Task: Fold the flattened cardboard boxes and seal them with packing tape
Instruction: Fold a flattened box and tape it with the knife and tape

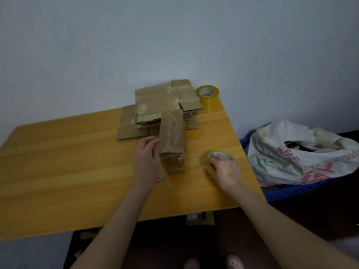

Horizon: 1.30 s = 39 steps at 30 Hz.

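The folded box (172, 144) stands on the worktop (68, 162). The left hand (147, 158) holds its left side. Just right, the right hand (225, 168) grips the tape roll (220, 155). The tape should be centred over the seam.

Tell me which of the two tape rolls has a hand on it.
The nearer tape roll, under the right hand beside the folded box; the far tape roll stands untouched by the flattened cardboard.

Folded box (172, 141) mid-table (58, 171); flattened stack (155, 109) behind; tape roll (207, 95) right of stack.
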### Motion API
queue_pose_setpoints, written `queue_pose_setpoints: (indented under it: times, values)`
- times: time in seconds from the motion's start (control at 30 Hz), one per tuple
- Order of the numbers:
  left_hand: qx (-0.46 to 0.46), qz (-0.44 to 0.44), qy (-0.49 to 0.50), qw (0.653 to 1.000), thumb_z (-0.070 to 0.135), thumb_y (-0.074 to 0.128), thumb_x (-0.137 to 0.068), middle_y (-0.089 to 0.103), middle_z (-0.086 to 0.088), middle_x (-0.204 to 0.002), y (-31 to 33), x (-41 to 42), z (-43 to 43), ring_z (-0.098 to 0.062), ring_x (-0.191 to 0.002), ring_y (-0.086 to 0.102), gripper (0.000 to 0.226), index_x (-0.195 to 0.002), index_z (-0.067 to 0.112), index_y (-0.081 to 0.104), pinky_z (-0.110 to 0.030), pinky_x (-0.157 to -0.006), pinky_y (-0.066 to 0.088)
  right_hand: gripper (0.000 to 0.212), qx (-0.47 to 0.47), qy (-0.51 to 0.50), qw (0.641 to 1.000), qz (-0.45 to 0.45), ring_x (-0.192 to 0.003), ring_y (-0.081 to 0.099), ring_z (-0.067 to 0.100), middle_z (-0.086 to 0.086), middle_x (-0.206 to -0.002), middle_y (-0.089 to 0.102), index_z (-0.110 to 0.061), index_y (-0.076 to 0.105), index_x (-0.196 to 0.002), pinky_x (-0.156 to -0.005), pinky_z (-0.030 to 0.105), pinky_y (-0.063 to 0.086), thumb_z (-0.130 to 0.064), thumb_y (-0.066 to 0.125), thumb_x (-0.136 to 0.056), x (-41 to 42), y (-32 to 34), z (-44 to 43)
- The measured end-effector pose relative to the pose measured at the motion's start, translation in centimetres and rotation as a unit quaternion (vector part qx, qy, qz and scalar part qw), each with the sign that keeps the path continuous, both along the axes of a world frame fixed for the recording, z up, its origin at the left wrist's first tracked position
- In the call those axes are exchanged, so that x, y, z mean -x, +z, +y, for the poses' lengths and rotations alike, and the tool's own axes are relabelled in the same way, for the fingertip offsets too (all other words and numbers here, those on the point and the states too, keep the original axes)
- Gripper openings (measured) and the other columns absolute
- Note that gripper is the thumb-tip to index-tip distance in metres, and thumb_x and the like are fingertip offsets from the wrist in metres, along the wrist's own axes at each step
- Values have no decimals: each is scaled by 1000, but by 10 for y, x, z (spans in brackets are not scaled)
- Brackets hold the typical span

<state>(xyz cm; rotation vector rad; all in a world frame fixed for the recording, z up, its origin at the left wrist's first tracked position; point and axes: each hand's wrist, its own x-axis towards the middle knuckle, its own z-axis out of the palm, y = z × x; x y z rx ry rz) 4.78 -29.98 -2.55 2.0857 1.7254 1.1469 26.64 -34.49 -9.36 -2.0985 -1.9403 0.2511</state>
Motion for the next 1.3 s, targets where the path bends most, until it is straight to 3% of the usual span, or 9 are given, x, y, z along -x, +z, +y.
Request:
queue_pose_setpoints:
  times: [0.17,0.3,0.53,0.67,0.77,0.97,1.1,1.17,1.3]
  values:
    - [110,-32,32,993,11,42,-101,49,-1,-141,-35,21,-21,-15,-128,46,36,-135,6,51,-21,-104,35,57,116,-1,993,-22,-111,57,26,1,-134,52,-33,30,-146,-80,36,47,-18,51,-95,23,-11,-1]
    - [106,-23,0,994,14,36,-103,32,2,-153,-37,11,-21,-10,-144,20,42,-144,9,38,-25,-115,23,59,-54,-54,984,161,-126,47,24,7,-139,49,-16,31,-149,-98,37,45,-32,53,-97,52,13,6]
    - [167,20,-43,985,18,35,-103,7,-4,-160,-40,-10,-8,-17,-144,20,53,-151,8,15,-27,-113,27,64,21,27,957,287,-145,17,13,-5,-161,-11,-14,3,-154,-105,27,33,-38,34,-103,113,33,17]
    - [233,-18,-61,970,25,44,-100,46,-17,-142,-44,6,0,-29,-123,49,67,-152,10,3,-31,-95,40,64,15,23,948,317,-141,32,22,6,-159,23,-20,14,-154,-108,33,34,-35,46,-100,94,20,21]
    - [221,-12,-81,972,24,52,-97,62,-15,-119,-45,17,11,-26,-102,61,70,-151,9,9,-25,-82,43,66,-22,-24,954,299,-114,60,27,8,-131,61,-29,39,-146,-94,43,50,-40,67,-87,85,17,30]
    - [156,-48,-101,981,14,54,-95,68,-11,-94,-59,31,22,-17,-71,58,56,-146,12,31,-10,-66,44,57,-22,3,941,339,-104,66,21,7,-113,70,-35,50,-137,-93,39,53,-26,71,-85,73,11,40]
    - [218,-161,-105,957,15,42,-101,66,1,-109,-78,34,20,-22,-98,67,39,-140,16,46,-37,-89,55,56,-16,28,923,383,-112,63,14,3,-124,65,-45,45,-134,-94,39,54,-9,59,-93,65,8,39]
    - [267,-223,-93,933,17,37,-103,64,-2,-119,-75,31,16,-22,-110,63,37,-138,11,49,-32,-94,52,47,-22,30,921,389,-111,62,13,-2,-126,63,-40,48,-134,-96,34,53,-11,53,-97,63,10,37]
    - [288,-239,-56,926,54,35,-96,59,7,-123,-55,25,13,-13,-109,59,59,-145,22,39,-33,-96,49,57,12,-46,945,324,-90,65,16,-6,-102,67,-29,44,-141,-81,35,55,-55,53,-91,71,22,43]
